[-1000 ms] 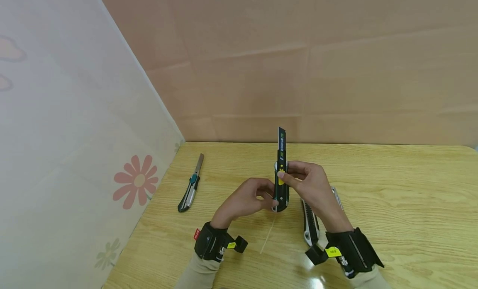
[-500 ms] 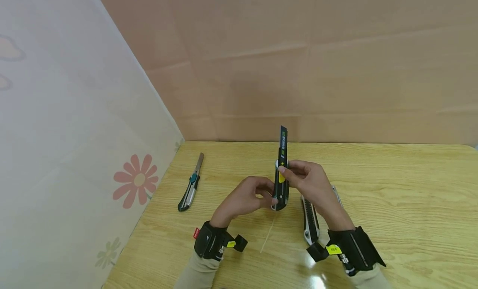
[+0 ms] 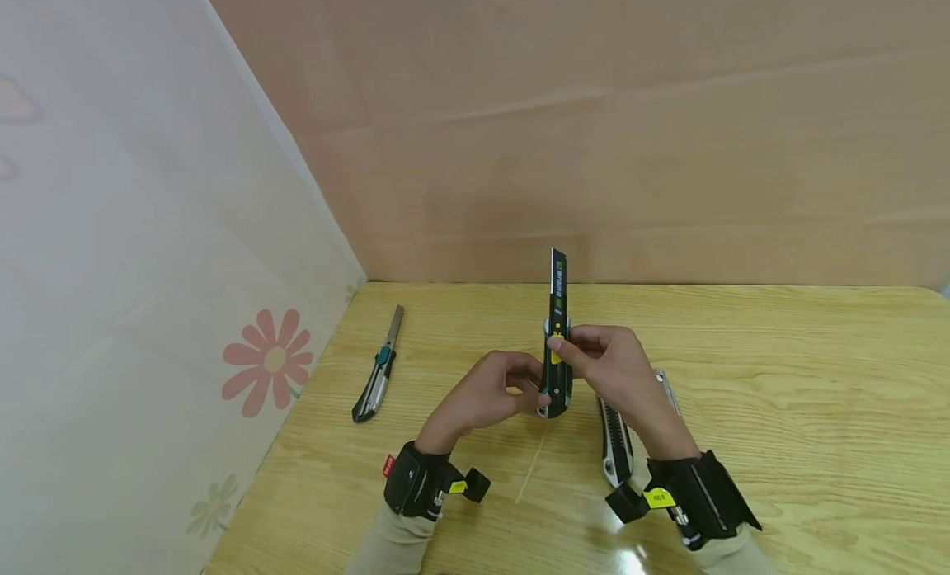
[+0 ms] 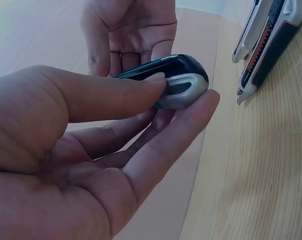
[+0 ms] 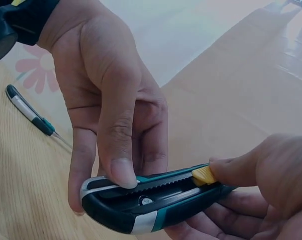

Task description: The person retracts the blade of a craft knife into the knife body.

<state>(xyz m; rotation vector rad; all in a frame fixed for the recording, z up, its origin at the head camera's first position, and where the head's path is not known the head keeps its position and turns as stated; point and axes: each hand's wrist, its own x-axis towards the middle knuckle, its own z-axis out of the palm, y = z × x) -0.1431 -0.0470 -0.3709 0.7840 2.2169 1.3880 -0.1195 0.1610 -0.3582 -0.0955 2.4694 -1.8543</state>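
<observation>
Both hands hold a dark green and black utility knife point(image 3: 557, 377) upright above the table, its blade point(image 3: 558, 270) extended and pointing up. At the lower end, my left hand point(image 3: 493, 389) pinches the silver-tipped butt between thumb and fingers. My right hand point(image 3: 612, 369) grips the upper part of the handle, its thumb on the yellow slider point(image 5: 205, 175) and its fingers behind the body. Seen from the right wrist, the open channel of the handle shows a toothed track beside the left thumb.
Another utility knife point(image 3: 377, 377) with a teal slider lies at the left, blade out. Two more knives lie by the right forearm, one black and silver point(image 3: 616, 447), the other silver point(image 3: 666, 389) and partly hidden. A patterned wall sheet point(image 3: 148, 270) borders the wooden table point(image 3: 816, 410).
Both hands and the knife have shifted only very slightly, tilting a little and coming back. The grip stays the same, with the right thumb still on the yellow slider.
</observation>
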